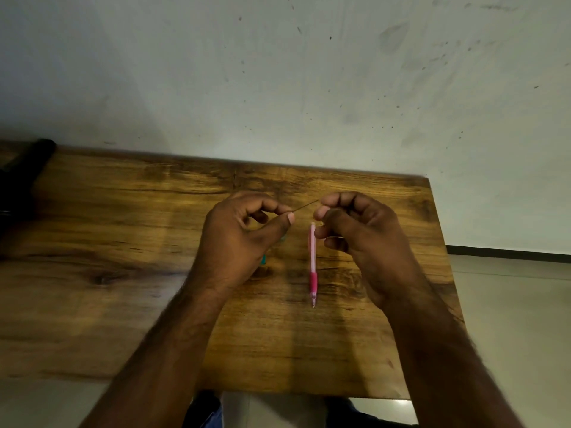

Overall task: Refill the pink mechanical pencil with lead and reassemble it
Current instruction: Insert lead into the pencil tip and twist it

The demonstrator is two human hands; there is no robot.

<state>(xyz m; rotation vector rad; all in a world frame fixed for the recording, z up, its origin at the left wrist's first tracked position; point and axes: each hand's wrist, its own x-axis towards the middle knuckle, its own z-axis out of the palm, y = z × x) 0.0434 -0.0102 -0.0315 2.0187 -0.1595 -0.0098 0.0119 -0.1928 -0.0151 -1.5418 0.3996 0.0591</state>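
The pink mechanical pencil (pixel 312 257) points tip-down toward me over the wooden table (pixel 123 242), with a darker pink grip near its tip. My right hand (pixel 355 230) is curled, and its fingertips hold the pencil's upper end. My left hand (pixel 244 233) pinches a thin dark lead (pixel 306 205) between thumb and index finger. The lead slants up and to the right, and its free end reaches the fingertips of my right hand, above the pencil's top. A teal object (pixel 263 259) shows partly from under my left hand; most of it is hidden.
A dark object (pixel 24 174) lies at the table's far left corner. A stained pale wall (pixel 278 72) stands right behind the table. The table's right edge (pixel 445 257) drops to a light floor.
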